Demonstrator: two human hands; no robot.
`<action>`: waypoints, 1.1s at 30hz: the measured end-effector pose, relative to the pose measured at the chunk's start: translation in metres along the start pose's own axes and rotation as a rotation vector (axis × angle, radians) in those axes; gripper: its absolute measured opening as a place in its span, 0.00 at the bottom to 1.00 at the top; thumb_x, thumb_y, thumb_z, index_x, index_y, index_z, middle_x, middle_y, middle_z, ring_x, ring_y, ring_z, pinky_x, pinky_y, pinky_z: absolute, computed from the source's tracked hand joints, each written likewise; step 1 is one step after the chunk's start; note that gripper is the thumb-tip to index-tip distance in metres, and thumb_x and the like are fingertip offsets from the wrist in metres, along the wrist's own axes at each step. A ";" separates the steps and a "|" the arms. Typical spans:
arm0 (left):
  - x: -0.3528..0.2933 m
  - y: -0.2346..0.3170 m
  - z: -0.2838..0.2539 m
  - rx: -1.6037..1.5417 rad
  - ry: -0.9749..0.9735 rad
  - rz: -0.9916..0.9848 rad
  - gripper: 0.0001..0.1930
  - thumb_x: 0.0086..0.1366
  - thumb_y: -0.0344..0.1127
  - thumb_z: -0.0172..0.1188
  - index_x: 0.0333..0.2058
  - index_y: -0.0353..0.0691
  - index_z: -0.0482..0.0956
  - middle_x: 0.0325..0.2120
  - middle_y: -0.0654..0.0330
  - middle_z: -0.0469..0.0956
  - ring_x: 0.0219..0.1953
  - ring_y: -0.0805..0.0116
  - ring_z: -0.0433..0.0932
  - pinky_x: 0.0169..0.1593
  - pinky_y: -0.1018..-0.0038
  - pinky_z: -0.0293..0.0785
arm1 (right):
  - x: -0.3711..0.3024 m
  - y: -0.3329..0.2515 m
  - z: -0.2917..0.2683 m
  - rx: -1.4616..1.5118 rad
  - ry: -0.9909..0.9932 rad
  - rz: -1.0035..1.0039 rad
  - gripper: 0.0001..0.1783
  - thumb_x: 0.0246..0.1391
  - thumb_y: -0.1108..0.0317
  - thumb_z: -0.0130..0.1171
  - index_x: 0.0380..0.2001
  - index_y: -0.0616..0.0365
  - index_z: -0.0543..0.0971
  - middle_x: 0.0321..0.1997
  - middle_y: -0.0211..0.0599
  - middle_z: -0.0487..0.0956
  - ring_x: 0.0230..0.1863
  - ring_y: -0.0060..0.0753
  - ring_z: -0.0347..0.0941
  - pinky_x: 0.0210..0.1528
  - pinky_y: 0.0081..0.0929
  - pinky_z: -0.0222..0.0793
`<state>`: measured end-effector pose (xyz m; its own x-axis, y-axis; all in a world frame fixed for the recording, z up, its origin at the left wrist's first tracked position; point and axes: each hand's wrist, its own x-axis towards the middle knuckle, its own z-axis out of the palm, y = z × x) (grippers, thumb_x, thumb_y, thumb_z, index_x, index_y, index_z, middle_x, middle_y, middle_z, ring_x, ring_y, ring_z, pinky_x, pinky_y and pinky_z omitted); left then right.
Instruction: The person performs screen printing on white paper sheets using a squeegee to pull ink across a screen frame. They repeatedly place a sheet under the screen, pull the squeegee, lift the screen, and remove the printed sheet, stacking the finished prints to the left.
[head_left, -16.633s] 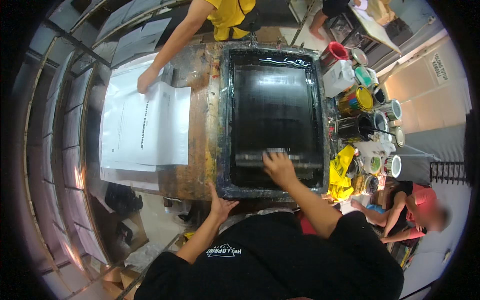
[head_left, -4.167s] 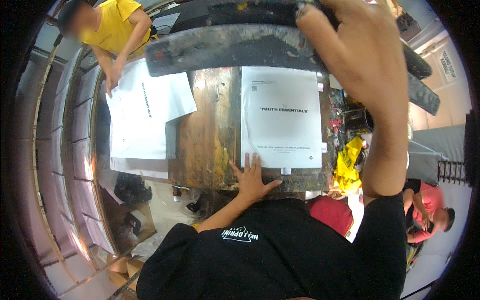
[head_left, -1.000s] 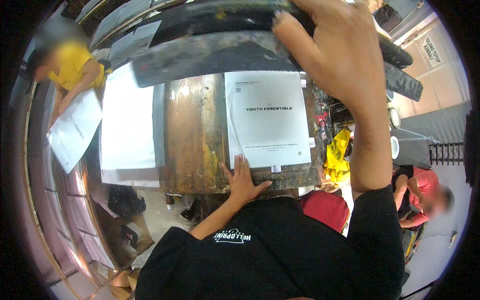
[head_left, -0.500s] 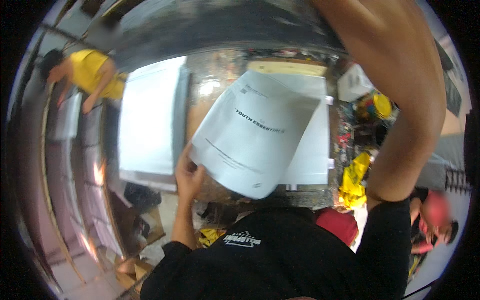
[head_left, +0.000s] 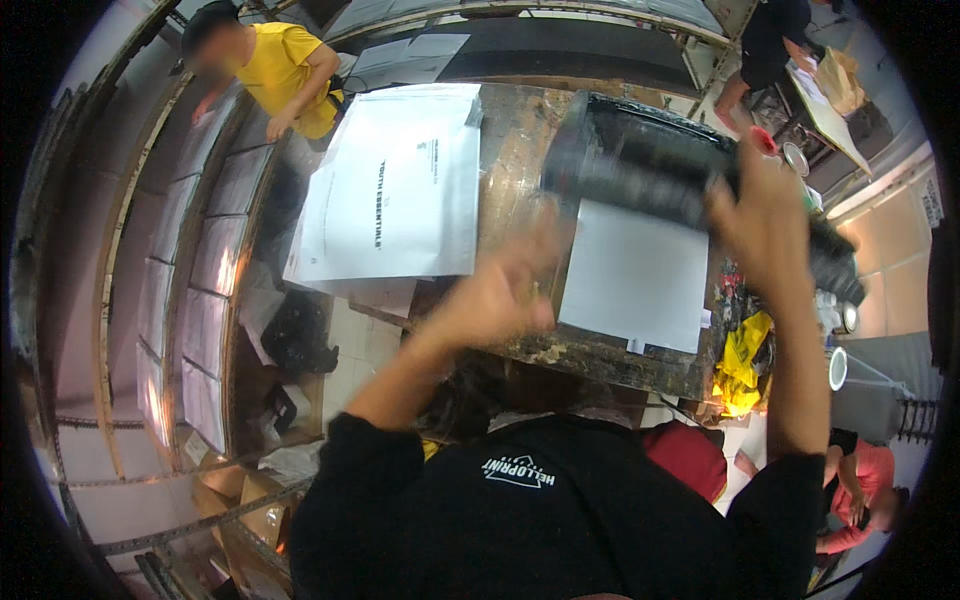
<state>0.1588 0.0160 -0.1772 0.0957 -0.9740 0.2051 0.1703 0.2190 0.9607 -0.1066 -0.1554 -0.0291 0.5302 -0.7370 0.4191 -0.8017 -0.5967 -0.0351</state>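
Observation:
A flat white sheet with black print point(head_left: 385, 190), perhaps a plastic bag, lies on the pile at the left of the worktable. To its right my left hand point(head_left: 505, 290) hovers, blurred, with thumb and fingers apart and nothing visible in it. A plain white sheet point(head_left: 630, 275) lies flat in front of me at the right. Over its far edge is a dark framed screen point(head_left: 640, 160), tilted and smeared by motion. My right hand point(head_left: 765, 210) is at the screen's right end; blur hides whether its fingers grip the frame.
The wooden worktable point(head_left: 515, 130) is stained. Yellow cloth or plastic point(head_left: 742, 355) hangs at its right edge, near several tubs point(head_left: 838, 368). Racks of white sheets point(head_left: 205, 310) stand at the left, with a person in yellow point(head_left: 290, 75). Another person in pink point(head_left: 865, 490) is at the lower right.
The printed sheet has gone from my left hand onto the left pile. My right arm has come down from above, and the dark screen is now low over the plain sheet. My view has shifted.

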 end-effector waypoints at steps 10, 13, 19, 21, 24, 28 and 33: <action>-0.110 -0.181 0.061 -0.681 0.401 -0.954 0.67 0.56 0.88 0.35 0.71 0.27 0.43 0.68 0.31 0.53 0.71 0.42 0.59 0.72 0.53 0.59 | -0.252 0.000 0.221 0.323 -0.493 -0.055 0.23 0.48 0.49 0.70 0.44 0.50 0.82 0.42 0.37 0.80 0.46 0.45 0.76 0.44 0.44 0.75; -0.109 -0.207 0.060 -0.641 0.513 -1.047 0.69 0.53 0.90 0.34 0.73 0.29 0.39 0.70 0.33 0.51 0.72 0.39 0.56 0.71 0.50 0.59 | -0.250 0.007 0.253 0.241 -0.398 -0.125 0.32 0.43 0.55 0.73 0.52 0.52 0.78 0.45 0.39 0.78 0.48 0.47 0.74 0.49 0.46 0.74; -0.101 -0.189 0.070 -0.521 0.555 -1.116 0.68 0.54 0.90 0.33 0.73 0.32 0.38 0.70 0.35 0.53 0.71 0.36 0.56 0.68 0.50 0.62 | -0.075 0.075 0.347 0.157 -0.225 -0.157 0.33 0.46 0.57 0.72 0.55 0.53 0.76 0.45 0.39 0.76 0.48 0.47 0.73 0.45 0.43 0.72; -0.103 -0.189 0.074 -0.544 0.619 -1.135 0.67 0.54 0.89 0.32 0.73 0.33 0.39 0.70 0.36 0.55 0.71 0.37 0.57 0.68 0.49 0.63 | -0.004 0.101 0.381 0.129 -0.162 -0.186 0.26 0.50 0.55 0.70 0.51 0.51 0.76 0.45 0.38 0.77 0.48 0.46 0.74 0.43 0.43 0.75; -0.091 -0.175 0.081 -0.496 0.692 -1.142 0.67 0.55 0.90 0.30 0.73 0.31 0.39 0.69 0.35 0.56 0.70 0.38 0.59 0.66 0.50 0.64 | 0.098 0.143 0.413 0.166 -0.283 -0.171 0.21 0.59 0.43 0.60 0.39 0.50 0.79 0.38 0.43 0.81 0.43 0.51 0.80 0.38 0.48 0.78; -0.100 -0.163 0.084 -0.466 0.774 -1.116 0.60 0.61 0.85 0.29 0.70 0.30 0.50 0.63 0.40 0.67 0.64 0.44 0.69 0.62 0.51 0.70 | 0.170 0.175 0.418 0.179 -0.316 -0.160 0.25 0.61 0.39 0.55 0.41 0.49 0.81 0.37 0.45 0.83 0.41 0.51 0.81 0.39 0.51 0.76; -0.118 -0.165 0.082 -0.449 0.707 -0.997 0.54 0.66 0.80 0.29 0.68 0.30 0.55 0.60 0.43 0.71 0.62 0.49 0.73 0.61 0.54 0.73 | 0.101 0.146 0.416 0.107 -0.180 -0.192 0.22 0.60 0.42 0.58 0.43 0.48 0.78 0.37 0.40 0.81 0.42 0.49 0.79 0.37 0.47 0.78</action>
<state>0.0393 0.0905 -0.3450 0.2077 -0.5168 -0.8305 0.7649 -0.4435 0.4672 -0.0551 -0.4489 -0.3689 0.7177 -0.6462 0.2595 -0.6533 -0.7538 -0.0700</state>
